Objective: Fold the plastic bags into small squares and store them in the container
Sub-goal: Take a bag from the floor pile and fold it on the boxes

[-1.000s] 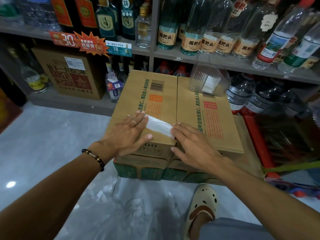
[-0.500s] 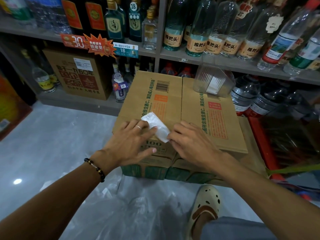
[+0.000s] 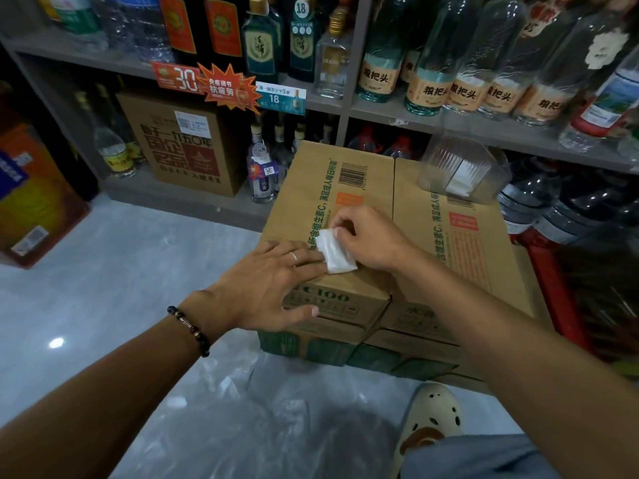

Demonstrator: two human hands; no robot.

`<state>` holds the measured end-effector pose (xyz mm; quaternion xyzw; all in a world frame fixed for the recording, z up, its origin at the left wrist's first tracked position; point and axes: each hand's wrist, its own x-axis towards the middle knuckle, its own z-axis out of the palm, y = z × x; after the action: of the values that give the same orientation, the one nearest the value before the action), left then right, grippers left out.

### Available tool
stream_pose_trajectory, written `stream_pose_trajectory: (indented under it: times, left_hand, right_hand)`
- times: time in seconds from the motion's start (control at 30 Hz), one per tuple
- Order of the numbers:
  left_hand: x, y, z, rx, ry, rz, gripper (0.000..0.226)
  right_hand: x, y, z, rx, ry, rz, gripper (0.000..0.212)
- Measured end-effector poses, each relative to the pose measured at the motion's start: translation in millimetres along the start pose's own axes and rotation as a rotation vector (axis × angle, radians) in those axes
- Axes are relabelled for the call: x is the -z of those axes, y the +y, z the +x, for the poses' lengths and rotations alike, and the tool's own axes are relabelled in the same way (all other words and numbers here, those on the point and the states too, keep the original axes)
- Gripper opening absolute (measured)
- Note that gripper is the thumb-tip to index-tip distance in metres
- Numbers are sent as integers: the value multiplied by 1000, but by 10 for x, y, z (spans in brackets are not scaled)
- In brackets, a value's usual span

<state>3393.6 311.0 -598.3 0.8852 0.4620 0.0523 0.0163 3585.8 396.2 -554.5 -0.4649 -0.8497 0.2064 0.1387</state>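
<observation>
Since a moment ago we have folded the bag (image 3: 336,251) down to a small white square on the left cardboard box (image 3: 313,202), our left hand (image 3: 273,288) pressing flat beside it, our right hand (image 3: 371,242) pinching its far edge, the clear container (image 3: 461,167) standing behind on the right box.

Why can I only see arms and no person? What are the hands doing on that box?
The camera sits on the person's head and looks down, so you see only arms. The left hand lies flat on a cardboard box, its fingertips holding down a small white folded plastic bag. The right hand pinches the bag's far end. At the back of the box top sits a clear container with folded bags inside. Bottles fill the shelves behind. More plastic lies on the floor.
</observation>
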Motion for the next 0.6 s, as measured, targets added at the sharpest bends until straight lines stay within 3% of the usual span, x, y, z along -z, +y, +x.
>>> stream_pose_trajectory:
  times: [0.1,0.2,0.27,0.43,0.5,0.6]
  left_hand:
    - [8,-35,-27,74,31,49,65]
    - [17,-6,-65,243,170,116,57]
    - [-1,87,-56,265,232,78,55]
    - [-144,226,2,178,115,93,65]
    - [-190,201,-18,187,83,83,66]
    - [-206,175,-47,172,88,90,66]
  right_hand:
    - [-44,17,54,-64,-9,15,17]
    - [-73,29,11,-127,14,19,18]
    - [-105,18,-51,-146,30,6,20]
    - [-148,13,-187,-78,63,-37,5]
    - [-144,25,-256,41,28,-176,23]
    - [-221,38,-390,98,-266,-388,62]
